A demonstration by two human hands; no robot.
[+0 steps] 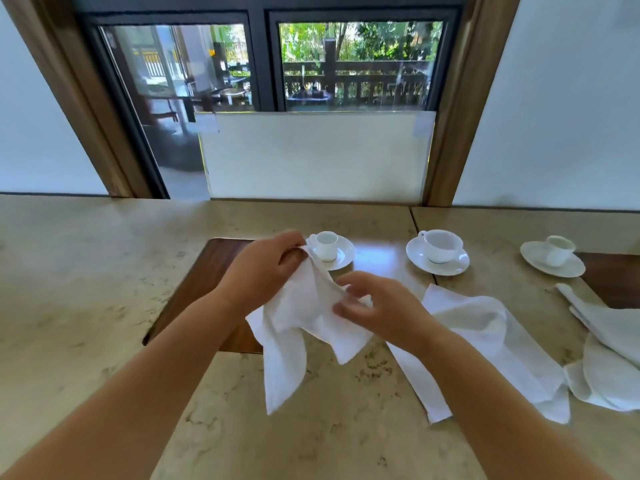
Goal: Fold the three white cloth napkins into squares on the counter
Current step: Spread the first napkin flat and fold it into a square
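Your left hand (266, 268) pinches napkin 1 (298, 327) at a top corner, lifted off the counter (86, 289) so it hangs open. Your right hand (374, 306) has its fingers curled on the cloth edge, likely hunting the next corner. Napkins 2 (485, 344) and 3 (609, 355) lie rumpled to the right, unfolded.

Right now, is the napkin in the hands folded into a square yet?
No. The napkin hangs loose and crumpled between the left hand and right hand, corners dangling.
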